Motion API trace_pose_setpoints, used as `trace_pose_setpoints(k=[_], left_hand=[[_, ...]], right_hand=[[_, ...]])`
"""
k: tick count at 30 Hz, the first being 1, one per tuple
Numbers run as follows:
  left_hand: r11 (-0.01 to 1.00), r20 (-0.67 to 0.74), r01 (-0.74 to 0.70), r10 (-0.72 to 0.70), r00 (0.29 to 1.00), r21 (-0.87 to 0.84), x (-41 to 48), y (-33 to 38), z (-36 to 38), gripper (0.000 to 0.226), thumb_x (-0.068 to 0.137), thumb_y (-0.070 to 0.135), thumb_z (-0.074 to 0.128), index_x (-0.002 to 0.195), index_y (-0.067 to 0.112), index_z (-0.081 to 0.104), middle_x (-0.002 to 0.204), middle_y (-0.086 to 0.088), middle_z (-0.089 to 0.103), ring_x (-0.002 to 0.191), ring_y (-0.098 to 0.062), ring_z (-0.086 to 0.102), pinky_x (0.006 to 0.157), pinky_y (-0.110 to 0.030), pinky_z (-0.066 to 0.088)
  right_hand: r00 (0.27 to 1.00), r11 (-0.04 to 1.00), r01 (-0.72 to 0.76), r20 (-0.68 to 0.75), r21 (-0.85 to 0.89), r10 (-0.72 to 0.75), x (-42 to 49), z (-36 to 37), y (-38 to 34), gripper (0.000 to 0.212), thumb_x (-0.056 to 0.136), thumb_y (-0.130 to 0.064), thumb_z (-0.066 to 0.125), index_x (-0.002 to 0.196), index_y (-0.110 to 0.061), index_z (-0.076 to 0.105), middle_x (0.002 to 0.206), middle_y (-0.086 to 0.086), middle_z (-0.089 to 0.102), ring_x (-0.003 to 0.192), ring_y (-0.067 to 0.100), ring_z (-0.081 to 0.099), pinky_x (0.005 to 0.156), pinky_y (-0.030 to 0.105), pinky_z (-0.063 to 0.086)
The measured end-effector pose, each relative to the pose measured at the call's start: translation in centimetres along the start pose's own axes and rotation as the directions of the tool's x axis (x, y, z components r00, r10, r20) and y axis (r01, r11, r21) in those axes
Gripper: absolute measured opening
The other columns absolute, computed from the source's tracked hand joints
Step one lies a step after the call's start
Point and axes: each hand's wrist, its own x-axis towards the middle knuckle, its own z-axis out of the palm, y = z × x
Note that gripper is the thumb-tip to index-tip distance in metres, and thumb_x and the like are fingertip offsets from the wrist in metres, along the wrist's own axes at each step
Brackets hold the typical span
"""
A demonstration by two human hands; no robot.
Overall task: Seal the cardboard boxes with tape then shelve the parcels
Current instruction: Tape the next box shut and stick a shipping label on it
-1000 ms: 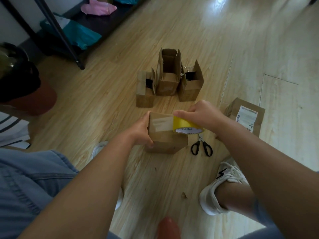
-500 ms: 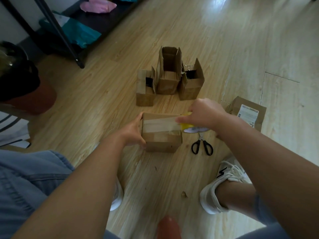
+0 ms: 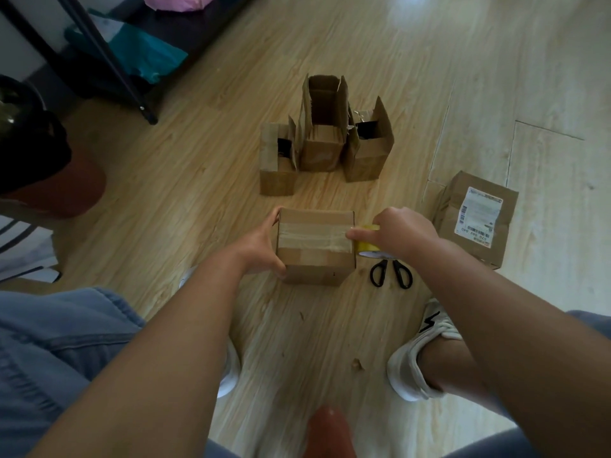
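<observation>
- Floor [image 3: 463,67]: wooden; carries every cardboard item; count one.
- Shelf rack [image 3: 110,62]: well beyond the taped box, to its left; count one; soft teal and pink mailers lie on it, their number not clear.
- Open boxes [image 3: 322,150]: count three; in a row just beyond the taped box; flaps upright, not yet sealed.
- Labelled parcel [image 3: 476,223]: count one; right of the taped box, well apart from it.
- Taped box [image 3: 315,256]: count one; on the floor between both hands; a tape strip crosses its top. Judged light and stiff, though the walls would likely dent under a hard squeeze; best taken by two opposite side walls, clear of fresh tape.
- Left hand [image 3: 261,251]: fingers curled on the taped box's left wall, thumb at its near left corner; steadies it.
- Right hand [image 3: 401,231]: fingers clamped round the tape roll; thumb tip at the taped box's top right edge.
- Tape roll [image 3: 365,247]: count one; yellow; touching the taped box's right edge. Judged a rigid ring with a sticky tail; hold by the rim.
- Scissors [image 3: 391,276]: count one pair; just right of the taped box, below the roll; untouched.
</observation>
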Motion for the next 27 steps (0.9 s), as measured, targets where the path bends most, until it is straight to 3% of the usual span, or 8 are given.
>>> trace_pose_setpoints(k=[4, 7, 10, 12, 15, 20, 24, 27], left_hand=[[0.992, -0.013, 0.034, -0.033, 0.999, 0.12, -0.2, 0.7, 1.1, 0.138, 0.069, 0.009, 0.085, 0.152, 0.039, -0.021, 0.163, -0.002, 0.017, 0.143, -0.027, 0.031, 0.114, -0.043, 0.034], [0.944, -0.177, 0.035, 0.025, 0.984, 0.327, -1.4, 1.7, 3.3, 0.135, 0.076, 0.026, 0.08, 0.147, 0.025, -0.035, 0.16, 0.002, -0.031, 0.151, -0.023, -0.015, 0.124, -0.046, 0.006], [0.795, -0.242, -0.078, 0.274, 0.931, 0.601, -2.3, 2.6, 5.7, 0.127, 0.082, 0.055, 0.066, 0.146, 0.018, -0.037, 0.152, -0.001, -0.044, 0.141, -0.019, -0.039, 0.12, -0.045, -0.017], [0.714, -0.184, -0.133, 0.348, 0.919, 0.687, -2.2, 2.9, 6.8, 0.108, 0.09, 0.069, 0.042, 0.148, 0.017, -0.033, 0.154, 0.0, -0.042, 0.14, -0.016, -0.04, 0.119, -0.044, -0.019], [0.65, -0.167, -0.117, 0.358, 0.919, 0.751, -1.6, 2.5, 7.2, 0.089, 0.095, 0.07, 0.018, 0.15, 0.018, -0.031, 0.156, 0.001, -0.039, 0.141, -0.014, -0.039, 0.119, -0.044, -0.018], [0.604, -0.178, -0.063, 0.331, 0.927, 0.795, -0.9, 2.5, 7.5, 0.082, 0.095, 0.068, 0.014, 0.144, 0.026, -0.036, 0.155, -0.001, -0.04, 0.143, -0.019, -0.036, 0.119, -0.053, -0.013], [0.621, -0.233, -0.083, 0.41, 0.882, 0.779, -0.5, 1.6, 8.1, 0.074, 0.089, 0.069, 0.01, 0.143, 0.041, -0.031, 0.155, -0.002, -0.035, 0.146, -0.023, -0.028, 0.116, -0.062, -0.01], [0.606, -0.266, -0.105, 0.49, 0.83, 0.788, 0.1, 1.0, 8.4, 0.072, 0.09, 0.067, 0.016, 0.148, 0.042, -0.02, 0.163, -0.008, -0.016, 0.151, -0.027, -0.014, 0.117, -0.056, -0.01]], right_hand=[[0.999, 1.0, -0.012, 0.037, -0.006, 0.012, 0.4, -0.1, 0.3, 0.062, 0.084, -0.076, 0.051, 0.076, -0.015, 0.05, 0.07, 0.0, 0.051, 0.063, 0.015, 0.05, 0.052, 0.028, 0.038], [0.998, 0.999, -0.028, 0.064, 0.028, 0.026, 0.5, 0.0, 0.3, 0.06, 0.085, -0.074, 0.053, 0.065, -0.018, 0.043, 0.071, 0.002, 0.053, 0.065, 0.018, 0.054, 0.054, 0.029, 0.038], [0.997, 0.997, -0.036, 0.071, 0.07, 0.031, 0.7, 0.3, -0.1, 0.061, 0.084, -0.073, 0.055, 0.071, -0.014, 0.048, 0.07, 0.001, 0.047, 0.074, 0.021, 0.055, 0.05, 0.028, 0.034], [0.998, 0.992, -0.04, 0.06, 0.116, 0.034, 0.8, 0.5, -0.2, 0.065, 0.084, -0.073, 0.056, 0.099, -0.011, 0.066, 0.07, -0.001, 0.045, 0.078, 0.021, 0.054, 0.05, 0.027, 0.033], [0.999, 0.986, -0.028, 0.043, 0.166, 0.021, 0.8, 0.9, -0.1, 0.078, 0.084, -0.073, 0.056, 0.123, -0.006, 0.065, 0.083, 0.0, 0.054, 0.083, 0.019, 0.054, 0.056, 0.026, 0.037], [0.992, 0.937, -0.008, 0.124, 0.35, -0.038, 0.9, 0.8, 0.7, 0.054, 0.097, -0.056, 0.052, 0.12, -0.009, 0.066, 0.103, 0.003, 0.064, 0.099, 0.022, 0.059, 0.077, 0.031, 0.043], [0.956, 0.92, -0.037, 0.282, 0.391, -0.081, 0.6, -1.1, 1.1, 0.029, 0.098, -0.036, 0.058, 0.116, -0.014, 0.065, 0.107, 0.004, 0.061, 0.096, 0.02, 0.056, 0.076, 0.031, 0.043], [0.959, 0.921, -0.022, 0.27, 0.388, -0.091, 0.7, -0.9, 1.1, 0.022, 0.097, -0.032, 0.06, 0.11, -0.015, 0.065, 0.097, 0.002, 0.06, 0.084, 0.015, 0.055, 0.068, 0.029, 0.043]])
